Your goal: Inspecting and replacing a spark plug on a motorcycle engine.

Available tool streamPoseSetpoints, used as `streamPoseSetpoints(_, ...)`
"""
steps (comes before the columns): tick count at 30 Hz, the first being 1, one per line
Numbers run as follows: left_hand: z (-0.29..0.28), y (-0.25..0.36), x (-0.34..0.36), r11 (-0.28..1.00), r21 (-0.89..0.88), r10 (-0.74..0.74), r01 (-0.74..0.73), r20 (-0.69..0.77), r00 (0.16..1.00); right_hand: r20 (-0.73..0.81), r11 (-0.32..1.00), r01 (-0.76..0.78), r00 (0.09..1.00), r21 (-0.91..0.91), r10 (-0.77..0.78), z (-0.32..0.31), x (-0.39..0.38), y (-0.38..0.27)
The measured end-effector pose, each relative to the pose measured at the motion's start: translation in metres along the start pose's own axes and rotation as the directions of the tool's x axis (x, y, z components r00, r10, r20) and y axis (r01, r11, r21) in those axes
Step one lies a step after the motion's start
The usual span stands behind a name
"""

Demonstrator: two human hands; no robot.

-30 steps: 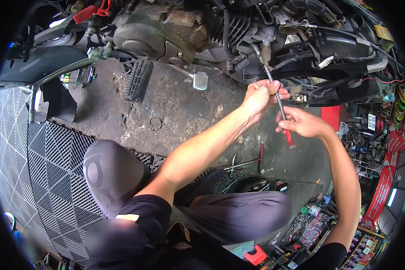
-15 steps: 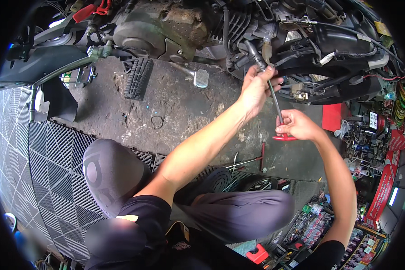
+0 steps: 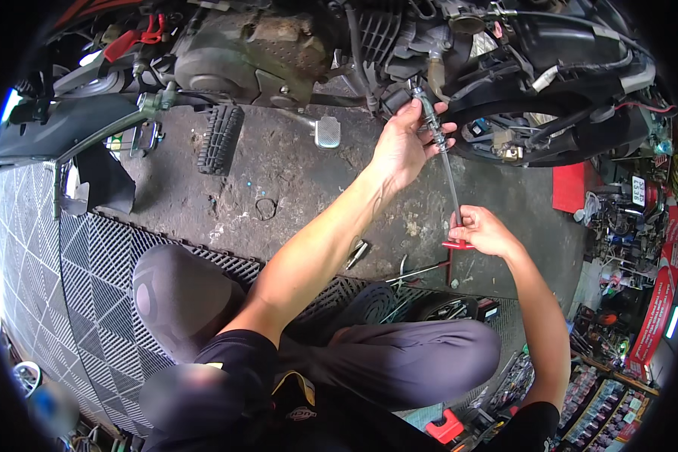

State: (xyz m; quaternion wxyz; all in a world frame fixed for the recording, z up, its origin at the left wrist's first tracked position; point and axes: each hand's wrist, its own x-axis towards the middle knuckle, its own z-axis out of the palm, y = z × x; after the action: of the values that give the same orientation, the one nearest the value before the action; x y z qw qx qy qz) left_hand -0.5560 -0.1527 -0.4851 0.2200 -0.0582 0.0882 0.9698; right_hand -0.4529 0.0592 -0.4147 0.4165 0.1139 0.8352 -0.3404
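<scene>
My right hand [image 3: 484,230] is closed round the lower end of a T-handle wrench [image 3: 450,181], by its red crossbar. The wrench's steel shaft slants up and to the left toward the motorcycle engine [image 3: 252,60]. At the shaft's upper end is a dark metal piece with coil-like rings [image 3: 434,126]. My left hand [image 3: 404,145] holds that piece loosely between thumb and fingers, with fingertips showing behind it. The piece's top end sits just below the engine's hoses and fittings; whether it touches them I cannot tell.
A rubber footrest [image 3: 220,139] and a metal pedal [image 3: 328,132] jut out below the engine. Beyond my hands is a wheel [image 3: 531,128]. Another red-handled tool [image 3: 450,270] lies by my right knee. A red box [image 3: 572,187] stands at the right, and a ribbed mat [image 3: 105,279] covers the left floor.
Both hands and the wrench have shifted left and slightly down relative to the engine. My left hand's grip has loosened, showing the ringed piece. A small object has appeared beside my left forearm.
</scene>
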Motion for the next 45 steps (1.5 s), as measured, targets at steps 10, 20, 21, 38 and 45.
streamPoseSetpoints(10, 0.014, 0.0, -0.028, 0.991, 0.114, -0.088, 0.068, 0.179, 0.98, -0.064, 0.932, 0.189, 0.982, 0.31, -0.178, 0.041, -0.009, 0.039)
streamPoseSetpoints(20, 0.088, 0.02, -0.068, 0.838, 0.487, 0.041, -0.247, 0.394, 0.918, -0.323, 0.877, 0.222, 0.943, 0.427, -0.082, 0.143, -0.017, 0.12)
streamPoseSetpoints(21, 0.103, 0.017, -0.075, 0.794, 0.554, 0.058, -0.251, 0.342, 0.938, -0.45, 0.855, 0.28, 0.891, 0.436, -0.063, 0.165, -0.009, 0.136)
streamPoseSetpoints(38, 0.128, 0.002, -0.103, 0.769, 0.586, 0.116, -0.257, 0.266, 0.957, -0.716, 0.998, -0.02, 0.697, -0.068, -0.035, 0.255, 0.053, 0.253)
streamPoseSetpoints(45, 0.113, -0.004, -0.091, 0.803, 0.545, 0.026, -0.243, 0.375, 0.927, -0.676, 1.0, 0.014, 0.737, -0.004, -0.013, 0.272, 0.046, 0.23)
